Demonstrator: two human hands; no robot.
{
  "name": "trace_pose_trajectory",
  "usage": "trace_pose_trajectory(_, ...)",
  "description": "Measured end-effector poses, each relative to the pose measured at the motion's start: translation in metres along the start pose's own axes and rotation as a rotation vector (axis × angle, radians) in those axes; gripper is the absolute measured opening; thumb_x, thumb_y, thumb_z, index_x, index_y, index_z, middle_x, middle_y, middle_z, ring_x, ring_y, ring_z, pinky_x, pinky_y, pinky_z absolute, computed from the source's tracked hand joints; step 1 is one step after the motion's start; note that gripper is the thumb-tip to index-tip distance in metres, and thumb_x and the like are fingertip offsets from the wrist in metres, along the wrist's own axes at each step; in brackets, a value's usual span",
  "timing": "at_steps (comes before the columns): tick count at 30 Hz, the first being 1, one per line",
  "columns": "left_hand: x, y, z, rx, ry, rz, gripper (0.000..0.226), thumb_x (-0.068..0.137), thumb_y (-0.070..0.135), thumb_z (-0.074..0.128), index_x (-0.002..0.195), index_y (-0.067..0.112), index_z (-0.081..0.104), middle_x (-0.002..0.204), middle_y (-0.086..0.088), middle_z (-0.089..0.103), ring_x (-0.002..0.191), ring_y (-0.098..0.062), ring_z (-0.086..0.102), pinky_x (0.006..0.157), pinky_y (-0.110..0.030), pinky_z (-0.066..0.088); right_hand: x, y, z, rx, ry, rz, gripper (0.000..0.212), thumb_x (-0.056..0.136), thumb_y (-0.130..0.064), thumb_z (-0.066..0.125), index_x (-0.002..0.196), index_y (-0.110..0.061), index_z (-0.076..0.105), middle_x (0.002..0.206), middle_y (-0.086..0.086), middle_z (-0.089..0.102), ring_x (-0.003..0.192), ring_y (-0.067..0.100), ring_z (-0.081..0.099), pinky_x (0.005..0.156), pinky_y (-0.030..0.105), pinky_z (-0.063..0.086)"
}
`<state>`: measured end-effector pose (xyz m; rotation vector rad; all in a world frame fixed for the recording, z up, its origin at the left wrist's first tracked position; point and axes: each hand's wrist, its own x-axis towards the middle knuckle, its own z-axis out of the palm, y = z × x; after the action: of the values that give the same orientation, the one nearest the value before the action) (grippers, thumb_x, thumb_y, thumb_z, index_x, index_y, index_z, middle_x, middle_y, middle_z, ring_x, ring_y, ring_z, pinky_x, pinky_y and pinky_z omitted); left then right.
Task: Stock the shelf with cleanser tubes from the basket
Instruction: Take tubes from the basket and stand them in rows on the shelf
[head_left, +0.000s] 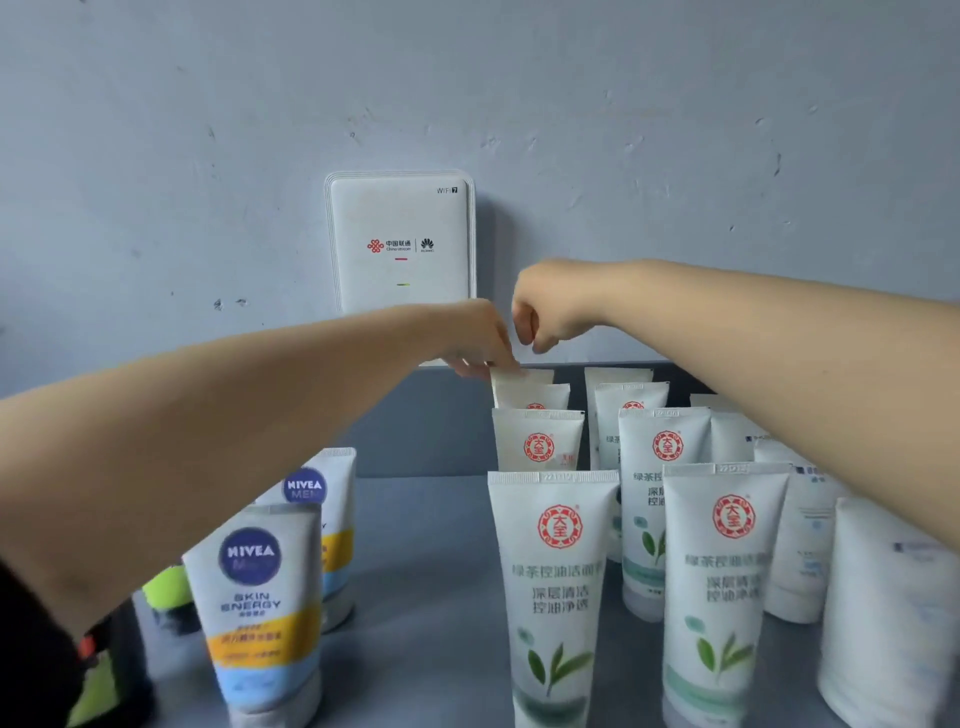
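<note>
**shelfwatcher:** Grey shelf (415, 571) against a scuffed pale blue wall (208, 130), with a white wifi box (400, 241) mounted on the wall dead centre. Far left, low in the corner, something black and neon yellow (166, 587), too blurry to say what. Next to that, two Nivea tubes (260, 613) standing cap-down, one behind the other.

**tubecounter:** And the hands?

**shelfwatcher:** Both arms reach in toward the back of the shelf. Left hand (475, 338) comes in from the left, fingers (501, 358) pointing down, and they look pinched on the top edge of the rearmost white tube (522, 387) in the red-logo row. Right hand (548, 312) sits just beside it, slightly higher, fingers curled in. I can't tell if it's holding anything, nothing visible in it.

**tubecounter:** So where's the stock?

**shelfwatcher:** Right half of the shelf. Green tea tubes in two rows running front to back, all upright on their caps. Front left one (553, 597) and front right one (722, 592) are closest to the camera, more lined up behind each. The tube being handled is at the very back of the left row, close to the wall.

**tubecounter:** Anything further right?

**shelfwatcher:** Another row of plain white tubes with blue print (883, 613), partly hidden under the right forearm. Labels are too blurred to read.
</note>
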<state>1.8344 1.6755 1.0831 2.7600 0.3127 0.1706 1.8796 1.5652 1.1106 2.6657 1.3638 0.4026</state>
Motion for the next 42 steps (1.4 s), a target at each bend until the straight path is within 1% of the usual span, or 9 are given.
trace_pose_trajectory(2, -0.014, -0.002, -0.012, -0.003, 0.087, -0.019, 0.02, 0.082, 0.028, 0.066, 0.099, 0.018, 0.062, 0.085, -0.005, 0.062, 0.081, -0.02, 0.059, 0.084, -0.032, 0.054, -0.007, -0.011, -0.01, 0.0, 0.109, -0.027, 0.018, 0.081, -0.012, 0.066, 0.098, -0.009, 0.071, 0.098, 0.005, 0.07, 0.078, 0.017, 0.055, 0.057, 0.022, 0.04)
trace_pose_trajectory(6, -0.065, -0.015, -0.043, 0.06, 0.261, -0.003, 0.019, 0.084, 0.029, 0.063, 0.099, 0.02, 0.066, 0.072, 0.004, 0.058, 0.061, -0.01, 0.049, 0.057, -0.019, 0.04, -0.025, -0.046, -0.03, 0.083, 0.302, -0.109, 0.017, 0.079, -0.011, 0.066, 0.095, -0.013, 0.072, 0.096, 0.003, 0.07, 0.08, 0.016, 0.054, 0.058, 0.022, 0.039)
trace_pose_trajectory(14, -0.193, -0.09, -0.08, 0.045, 0.322, 0.052, 0.018, 0.088, 0.024, 0.06, 0.1, 0.013, 0.069, 0.088, 0.004, 0.07, 0.078, -0.007, 0.063, 0.078, -0.03, 0.052, -0.077, -0.146, -0.045, 0.288, 0.391, -0.231, 0.016, 0.079, -0.023, 0.068, 0.093, -0.018, 0.072, 0.079, -0.006, 0.065, 0.084, 0.014, 0.059, 0.066, 0.021, 0.043)
trace_pose_trajectory(22, -0.253, -0.189, -0.053, -0.429, 0.482, 0.123, 0.019, 0.083, 0.028, 0.068, 0.101, 0.023, 0.065, 0.093, 0.005, 0.067, 0.085, -0.012, 0.063, 0.084, -0.027, 0.048, -0.099, -0.211, -0.012, 0.567, 0.43, -0.108, 0.029, 0.076, -0.025, 0.074, 0.104, -0.019, 0.069, 0.092, -0.006, 0.064, 0.087, 0.008, 0.06, 0.082, 0.017, 0.046)
trace_pose_trajectory(25, -0.261, -0.219, -0.029, -0.656, 0.45, 0.167, 0.049, 0.064, 0.043, 0.074, 0.108, 0.025, 0.06, 0.105, 0.004, 0.067, 0.097, -0.015, 0.064, 0.091, -0.033, 0.05, -0.099, -0.217, 0.027, 0.829, 0.571, 0.047, 0.048, 0.073, -0.02, 0.077, 0.117, -0.021, 0.059, 0.11, -0.004, 0.059, 0.098, 0.013, 0.059, 0.092, 0.031, 0.049)
trace_pose_trajectory(27, -0.263, -0.233, -0.011, -0.75, 0.422, 0.172, 0.067, 0.055, 0.048, 0.073, 0.115, 0.022, 0.057, 0.115, -0.001, 0.064, 0.103, -0.018, 0.063, 0.09, -0.034, 0.05, -0.102, -0.221, 0.055, 0.997, 0.628, 0.14, 0.066, 0.072, -0.015, 0.077, 0.13, -0.023, 0.046, 0.121, -0.004, 0.049, 0.104, 0.014, 0.055, 0.091, 0.029, 0.047)
trace_pose_trajectory(30, -0.264, -0.249, 0.016, -0.821, 0.34, 0.154, 0.069, 0.061, 0.034, 0.082, 0.122, 0.018, 0.053, 0.117, -0.004, 0.062, 0.102, -0.017, 0.064, 0.084, -0.028, 0.049, -0.109, -0.229, 0.093, 1.271, 0.59, 0.229, 0.075, 0.072, -0.009, 0.076, 0.134, -0.023, 0.036, 0.124, -0.004, 0.049, 0.107, 0.013, 0.055, 0.093, 0.031, 0.047)
trace_pose_trajectory(36, -0.262, -0.261, 0.049, -0.827, 0.197, 0.145, 0.037, 0.076, 0.008, 0.071, 0.108, 0.02, 0.057, 0.106, -0.005, 0.066, 0.085, -0.012, 0.067, 0.075, -0.018, 0.055, -0.111, -0.243, 0.124, 1.456, 0.336, 0.238, 0.043, 0.071, -0.007, 0.076, 0.1, -0.03, 0.053, 0.106, -0.009, 0.067, 0.103, 0.012, 0.063, 0.096, 0.037, 0.049)
trace_pose_trajectory(42, -0.263, -0.258, 0.053, -0.863, 0.169, 0.133, 0.031, 0.077, 0.012, 0.068, 0.107, 0.018, 0.062, 0.112, -0.011, 0.066, 0.097, -0.031, 0.067, 0.089, -0.047, 0.053, -0.115, -0.24, 0.121, 1.47, 0.303, 0.211, 0.037, 0.073, -0.006, 0.075, 0.098, -0.028, 0.058, 0.103, -0.008, 0.069, 0.1, 0.01, 0.064, 0.09, 0.031, 0.05)
